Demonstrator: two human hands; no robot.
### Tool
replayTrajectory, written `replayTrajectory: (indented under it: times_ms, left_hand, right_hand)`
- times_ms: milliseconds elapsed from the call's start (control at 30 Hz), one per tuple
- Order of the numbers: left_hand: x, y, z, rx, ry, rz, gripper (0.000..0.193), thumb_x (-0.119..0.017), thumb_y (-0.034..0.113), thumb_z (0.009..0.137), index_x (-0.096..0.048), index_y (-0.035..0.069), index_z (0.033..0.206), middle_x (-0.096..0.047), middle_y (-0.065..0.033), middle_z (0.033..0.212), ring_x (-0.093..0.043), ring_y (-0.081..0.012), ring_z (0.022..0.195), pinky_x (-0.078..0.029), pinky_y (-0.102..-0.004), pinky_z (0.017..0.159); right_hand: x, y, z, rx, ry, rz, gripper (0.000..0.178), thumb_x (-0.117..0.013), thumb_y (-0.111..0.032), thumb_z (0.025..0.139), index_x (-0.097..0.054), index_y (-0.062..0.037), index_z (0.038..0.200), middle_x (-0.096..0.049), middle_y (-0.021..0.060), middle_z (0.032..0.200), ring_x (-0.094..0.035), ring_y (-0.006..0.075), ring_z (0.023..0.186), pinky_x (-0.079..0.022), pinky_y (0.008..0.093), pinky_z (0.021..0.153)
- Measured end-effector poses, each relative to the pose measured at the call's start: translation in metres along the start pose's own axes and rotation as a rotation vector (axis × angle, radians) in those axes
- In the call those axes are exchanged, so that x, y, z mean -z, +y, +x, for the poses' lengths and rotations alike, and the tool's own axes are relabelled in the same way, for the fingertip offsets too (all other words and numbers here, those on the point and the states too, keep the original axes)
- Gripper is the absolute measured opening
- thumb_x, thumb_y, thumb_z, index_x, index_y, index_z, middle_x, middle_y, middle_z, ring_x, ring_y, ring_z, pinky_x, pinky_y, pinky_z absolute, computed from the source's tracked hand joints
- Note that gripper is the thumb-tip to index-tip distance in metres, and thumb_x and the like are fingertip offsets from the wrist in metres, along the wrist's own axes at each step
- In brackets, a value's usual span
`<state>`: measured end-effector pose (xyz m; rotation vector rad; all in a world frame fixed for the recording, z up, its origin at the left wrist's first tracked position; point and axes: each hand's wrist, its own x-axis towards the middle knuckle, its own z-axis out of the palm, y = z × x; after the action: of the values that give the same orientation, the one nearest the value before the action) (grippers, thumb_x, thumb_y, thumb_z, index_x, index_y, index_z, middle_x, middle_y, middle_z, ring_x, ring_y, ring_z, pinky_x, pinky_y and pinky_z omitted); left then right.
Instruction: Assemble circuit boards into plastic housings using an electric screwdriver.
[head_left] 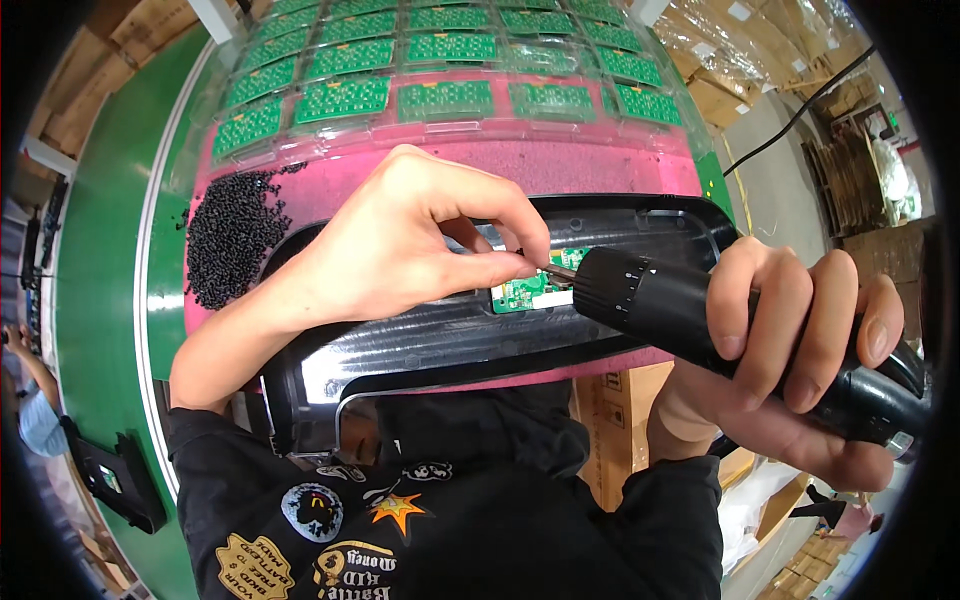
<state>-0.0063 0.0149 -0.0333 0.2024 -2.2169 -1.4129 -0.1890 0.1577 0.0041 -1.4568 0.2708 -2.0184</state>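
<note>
My right hand (790,320) is wrapped round a black electric screwdriver (655,300), held slanting with its bit toward the left. Thumb and index finger of my left hand (420,235) pinch together right at the tip of the metal bit (562,271). Between them a small dark piece shows, apparently a black screw (520,253), mostly hidden by the fingers. Just beneath lies a green circuit board (515,297), partly covered by my fingers and the screwdriver. It sits inside a long black plastic housing (400,350), whose left part my forearm crosses.
Left of the housing, small black screws (235,235) lie heaped on a pink mat (560,165). Beyond, clear plastic trays (400,125) hold rows of green circuit boards (445,99). Cardboard boxes (610,420) stand below the bench edge; a black cable (800,112) hangs at right.
</note>
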Motion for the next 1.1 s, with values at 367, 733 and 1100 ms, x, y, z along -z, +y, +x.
replayTrajectory:
  times_ms: [367, 733, 1100]
  left_hand:
    - [-0.006, -0.009, -0.005, -0.073, 0.162, 0.381, 0.018, -0.067, -0.007, 0.084, -0.071, -0.002, 0.101, -0.073, -0.0101, 0.081, -0.072, -0.0154, 0.073, -0.056, -0.0256, 0.06]
    - [-0.003, -0.019, -0.016, -0.057, -0.308, 0.591, 0.024, -0.069, 0.002, 0.081, -0.069, 0.003, 0.106, -0.067, -0.0133, 0.086, -0.066, -0.0352, 0.079, -0.052, -0.0441, 0.068]
    - [0.006, -0.022, -0.023, 0.185, -0.423, 0.678, 0.039, -0.069, -0.003, 0.078, -0.072, 0.011, 0.114, -0.068, -0.0101, 0.086, -0.067, -0.0323, 0.082, -0.052, -0.0429, 0.067]
  right_hand:
    - [0.055, 0.007, -0.007, -0.17, -0.07, -0.219, 0.071, -0.06, -0.072, 0.084, -0.053, -0.0071, 0.111, -0.051, -0.0019, 0.074, -0.047, 0.0099, 0.051, -0.041, 0.0314, 0.059]
    - [0.06, 0.032, -0.013, -0.306, 0.146, -0.303, 0.068, -0.054, -0.071, 0.087, -0.055, -0.006, 0.104, -0.05, 0.0009, 0.066, -0.042, 0.0114, 0.047, -0.039, 0.032, 0.055]
    - [0.058, 0.047, -0.006, -0.38, 0.055, -0.387, 0.067, -0.054, -0.073, 0.086, -0.051, -0.0071, 0.099, -0.047, -0.0011, 0.066, -0.039, 0.0086, 0.046, -0.035, 0.0279, 0.052]
